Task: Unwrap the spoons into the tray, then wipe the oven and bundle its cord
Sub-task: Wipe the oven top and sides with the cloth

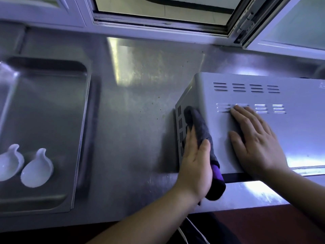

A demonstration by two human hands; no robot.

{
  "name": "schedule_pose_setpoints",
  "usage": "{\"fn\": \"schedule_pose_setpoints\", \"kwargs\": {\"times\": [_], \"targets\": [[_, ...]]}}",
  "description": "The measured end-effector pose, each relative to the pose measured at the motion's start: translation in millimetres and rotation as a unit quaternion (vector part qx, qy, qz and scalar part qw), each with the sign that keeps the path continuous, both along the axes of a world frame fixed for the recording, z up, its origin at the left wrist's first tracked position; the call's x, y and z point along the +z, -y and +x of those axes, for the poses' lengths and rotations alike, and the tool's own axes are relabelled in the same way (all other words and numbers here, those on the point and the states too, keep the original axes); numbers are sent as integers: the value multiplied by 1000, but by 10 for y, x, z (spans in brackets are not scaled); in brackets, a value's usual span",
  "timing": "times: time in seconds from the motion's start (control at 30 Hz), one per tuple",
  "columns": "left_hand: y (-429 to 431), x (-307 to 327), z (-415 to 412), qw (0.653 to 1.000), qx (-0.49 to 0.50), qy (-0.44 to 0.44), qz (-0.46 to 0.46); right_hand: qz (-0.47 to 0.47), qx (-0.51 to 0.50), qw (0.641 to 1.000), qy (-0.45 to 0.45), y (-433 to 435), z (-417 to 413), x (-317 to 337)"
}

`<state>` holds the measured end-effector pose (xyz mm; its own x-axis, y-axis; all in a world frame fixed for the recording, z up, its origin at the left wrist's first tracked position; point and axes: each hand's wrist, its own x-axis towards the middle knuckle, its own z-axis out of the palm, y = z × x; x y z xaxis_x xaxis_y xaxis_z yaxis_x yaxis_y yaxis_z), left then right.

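Right now the oven (299, 134) sits at the right side of a steel counter (137, 120), its pale grey top facing the camera and its slotted left side panel turned toward the middle of the counter. The left hand (195, 164) holds a dark grey and purple cloth (198, 125) against that side panel. Its fingers run straight up along the vent slots, and its thumb is laid over the cloth at the oven's top left edge. The grey end of the cloth reaches past the fingertips, while the purple end hangs out below the palm over the counter's front edge. The right hand (256, 138) lies flat on the oven's top with fingers spread and straight, holding nothing, its fingertips touching the nearer row of vent slots. Well apart to the left, a shallow metal tray (52, 106) rests on the counter with two white ceramic spoons lying in its near left part, one spoon (9, 161) just beside the other spoon (37, 168), both unwrapped. A thin white cord (182, 232) shows below the counter's front edge between the forearms. Behind the counter a window frame (158, 25) stands open.
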<state>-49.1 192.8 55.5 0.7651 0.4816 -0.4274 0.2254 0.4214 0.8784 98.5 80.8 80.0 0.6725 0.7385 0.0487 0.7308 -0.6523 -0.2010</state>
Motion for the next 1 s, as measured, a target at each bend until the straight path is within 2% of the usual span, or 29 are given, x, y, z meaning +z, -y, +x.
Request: {"fn": "schedule_pose_setpoints", "kwargs": {"times": [0.1,0.23,0.33,0.4,0.5,0.63,0.8,1.0], "targets": [[-239,-32,275,996,15,43,75,-5,-3,1000,-2,3,2,2],[-731,-174,819,993,22,67,90,-11,-6,1000,-5,13,3,15],[-994,-147,1130,995,50,85,4,-13,-6,1000,-7,13,5,17],[-1140,-147,1244,990,87,57,-96,-16,-9,1000,-9,14,12,15],[-1292,-346,1352,979,94,-17,-179,-15,-8,1000,-10,17,18,16],[-1278,-684,1373,976,104,-65,-178,-14,-13,1000,-12,18,7,26],[-1191,-964,1312,962,126,-95,-225,-16,-11,1000,-18,17,13,29],[-1024,-972,1128,950,100,-125,-267,-13,-12,1000,-16,18,5,19]]}}
